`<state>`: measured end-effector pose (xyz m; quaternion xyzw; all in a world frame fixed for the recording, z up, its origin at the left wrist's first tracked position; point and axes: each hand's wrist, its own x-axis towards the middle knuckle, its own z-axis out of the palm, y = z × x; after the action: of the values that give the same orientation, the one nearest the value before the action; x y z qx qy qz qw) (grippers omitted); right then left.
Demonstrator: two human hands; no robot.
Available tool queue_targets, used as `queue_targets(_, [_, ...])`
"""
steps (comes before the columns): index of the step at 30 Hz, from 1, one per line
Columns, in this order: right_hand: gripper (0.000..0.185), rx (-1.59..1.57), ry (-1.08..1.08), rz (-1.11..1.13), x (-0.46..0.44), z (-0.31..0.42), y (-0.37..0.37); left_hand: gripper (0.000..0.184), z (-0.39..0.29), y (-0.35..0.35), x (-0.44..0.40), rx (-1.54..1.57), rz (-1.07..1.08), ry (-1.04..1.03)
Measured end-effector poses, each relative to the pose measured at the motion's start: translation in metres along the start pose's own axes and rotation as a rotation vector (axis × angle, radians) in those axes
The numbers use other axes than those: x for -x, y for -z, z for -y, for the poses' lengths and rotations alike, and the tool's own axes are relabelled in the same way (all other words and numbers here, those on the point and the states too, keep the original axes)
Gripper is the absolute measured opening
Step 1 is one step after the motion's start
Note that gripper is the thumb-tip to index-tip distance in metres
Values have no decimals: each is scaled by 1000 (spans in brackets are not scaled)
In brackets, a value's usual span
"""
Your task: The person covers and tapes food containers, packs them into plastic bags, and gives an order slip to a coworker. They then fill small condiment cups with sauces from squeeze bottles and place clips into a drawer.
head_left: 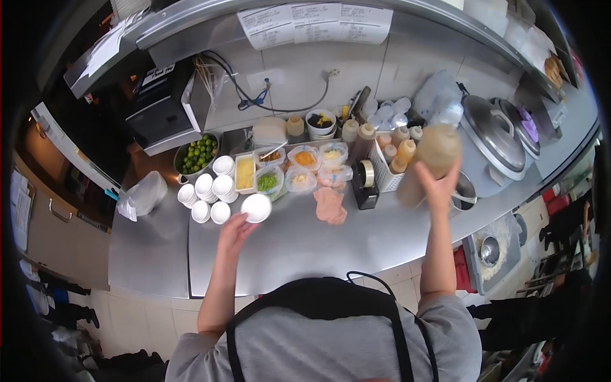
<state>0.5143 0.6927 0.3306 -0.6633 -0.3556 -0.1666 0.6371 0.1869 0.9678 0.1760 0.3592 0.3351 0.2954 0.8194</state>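
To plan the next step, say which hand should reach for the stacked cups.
Probably the left hand: it is nearer the stacked cups, though holding a white cup, while the right hand grips a bottle farther off.

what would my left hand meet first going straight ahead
Beyond the white round cup it holds, your left hand would likely meet the clear plastic tub of chopped greens; depth is unclear.

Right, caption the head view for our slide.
Left hand holds a white bowl, right hand a blurred container, above a counter.
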Motion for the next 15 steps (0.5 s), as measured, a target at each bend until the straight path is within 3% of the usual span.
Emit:
queue_targets(1, [67, -4, -50, 142, 14, 8, -8, 28, 0, -11, 2, -1, -6, 5])
queue_targets(3, [61, -372, -349, 471, 39, 14, -27, 27, 3, -31, 7, 1, 123, 61])
queue_targets(5, [67, -576, -620, 730, 59, 13, -46, 26, 3, -49, 12, 0, 161, 94])
queue_targets(6, [67, -572, -636, 728, 68, 17, -54, 25, 5, -55, 12, 1, 207, 113])
queue_targets(8, [70, -634, -810, 1051, 83, 23, -66, 27, 10, -60, 9, -13, 223, 121])
queue_targets(9, [70, -635, -827, 1051, 87, 23, -67, 28, 13, -62, 7, -28, 241, 117])
queue_targets(11, [69, -537, -985, 1270, 97, 25, -73, 30, 18, -64, 7, -38, 238, 121])
queue_targets(15, [64, -458, -1218, 1434, 113, 5, -82, 35, 39, -55, 8, -54, 246, 79])
